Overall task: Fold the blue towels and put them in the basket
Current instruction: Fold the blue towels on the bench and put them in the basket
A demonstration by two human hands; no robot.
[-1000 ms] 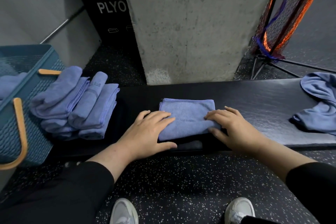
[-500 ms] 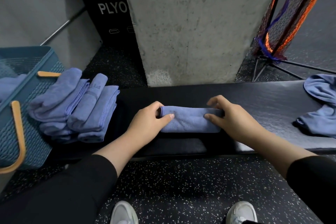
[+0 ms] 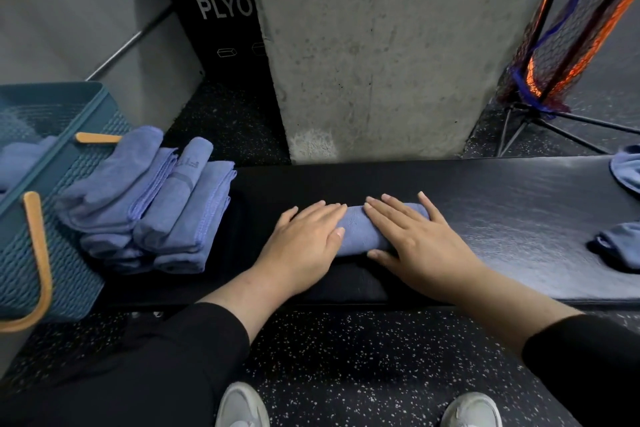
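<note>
A folded blue towel point(image 3: 356, 236) lies as a narrow bundle in the middle of the black bench point(image 3: 502, 218). My left hand point(image 3: 304, 246) lies flat on its left part, fingers straight. My right hand point(image 3: 412, 239) presses flat on its right part. To the left, a stack of folded blue towels point(image 3: 152, 208) sits on the bench beside the teal basket point(image 3: 52, 218), which holds another blue towel point(image 3: 20, 159). An unfolded blue towel point(image 3: 623, 211) lies at the bench's right end, partly cut off by the frame.
A concrete pillar point(image 3: 381, 45) rises just behind the bench. A black plyo box point(image 3: 214, 17) stands behind it on the left. A netted stand with orange and blue trim point(image 3: 571, 28) is at the back right. My shoes point(image 3: 242, 406) rest on the speckled floor.
The towel went from a flat rectangle to a narrow folded bundle. My hands gripped its ends half a second ago; now both lie flat on top of it, closer together.
</note>
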